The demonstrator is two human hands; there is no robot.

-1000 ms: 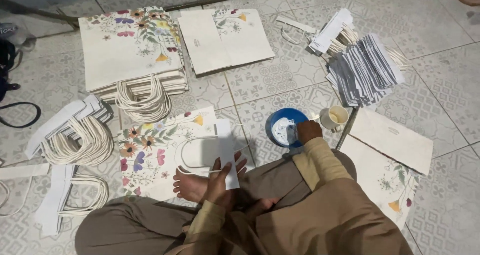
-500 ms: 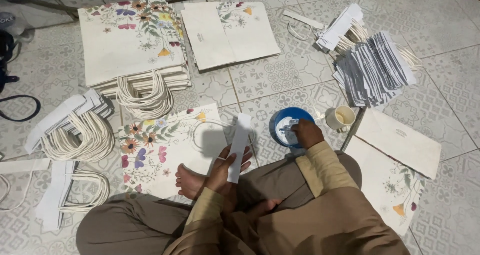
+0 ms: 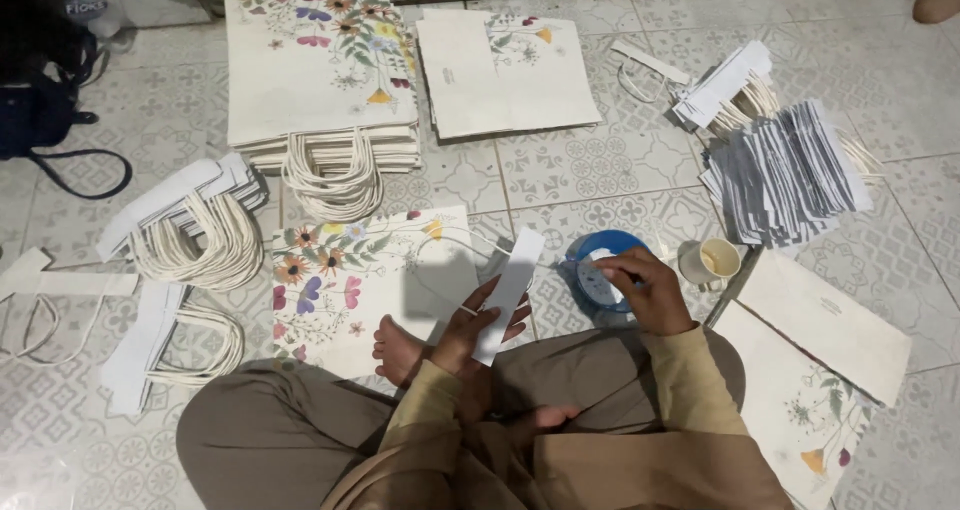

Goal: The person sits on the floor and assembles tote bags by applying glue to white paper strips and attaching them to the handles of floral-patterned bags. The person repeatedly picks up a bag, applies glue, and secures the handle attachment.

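The left hand pinches a long white paper strip with its cord handle, long axis pointing toward one o'clock above the flowered paper bag. At three o'clock, the right hand curls over the round blue dish, seemingly dipping a tool.

A stack of flat white paper bags with a colourful flower print and cream rope handles lies far left on the tiled floor. Just right of it lies a second, smaller pile of folded bags, mostly white with a small floral corner. One flowered bag lies flat near the person's foot. At the near right, two more folded bags overlap, white with small flowers.
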